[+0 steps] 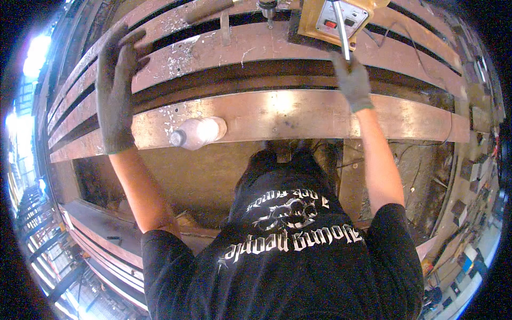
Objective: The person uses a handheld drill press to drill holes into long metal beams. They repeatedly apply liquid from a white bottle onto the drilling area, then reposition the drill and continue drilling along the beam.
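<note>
**Gloved hands on the steel beams**

Wore grey gloves on both hands. Left hand [118,88] lay flat and spread wide on the rusty steel beams [277,114], holding nothing. Right hand [351,80] reached up and closed its grip around a thin metal handle [341,26]. Handle stuck out from a yellow drill machine [333,18] sitting on the far beams. Drill bit [268,12] pointed down just left of the machine. Clear plastic bottle [196,132] lay on its side on the nearest beam, between the two arms, closer to the left one.
</note>
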Tool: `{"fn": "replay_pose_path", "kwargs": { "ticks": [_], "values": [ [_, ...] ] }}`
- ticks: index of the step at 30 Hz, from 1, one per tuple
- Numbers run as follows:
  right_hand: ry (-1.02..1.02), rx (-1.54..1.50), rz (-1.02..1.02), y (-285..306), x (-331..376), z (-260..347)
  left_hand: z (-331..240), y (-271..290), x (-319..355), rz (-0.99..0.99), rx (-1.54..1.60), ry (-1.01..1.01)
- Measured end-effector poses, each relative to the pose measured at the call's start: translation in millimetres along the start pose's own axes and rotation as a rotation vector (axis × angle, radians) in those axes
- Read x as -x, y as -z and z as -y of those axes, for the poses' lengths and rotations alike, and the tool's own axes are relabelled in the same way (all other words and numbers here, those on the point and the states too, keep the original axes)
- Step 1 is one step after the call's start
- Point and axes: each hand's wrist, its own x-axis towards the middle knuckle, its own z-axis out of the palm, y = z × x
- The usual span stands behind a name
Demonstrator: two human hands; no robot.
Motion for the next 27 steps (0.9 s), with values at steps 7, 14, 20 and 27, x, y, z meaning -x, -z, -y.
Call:
{"fn": "replay_pose_path", "kwargs": {
  "ticks": [7,14,20,27],
  "values": [
    [0.074,0.268,0.083,89,-7,23,18,10,45,-0.010,-0.040,0.219],
    [-0.027,0.023,-0.229,2,-1,-19,-20,-92,73,0.058,-0.244,-0.006],
    [-0.024,-0.506,-0.124,-139,-1,23,142,-207,66,0.266,-0.609,0.136],
    [-0.027,-0.635,0.080,-143,-8,46,228,-271,7,0.201,-0.939,-0.121]
  ]
}}
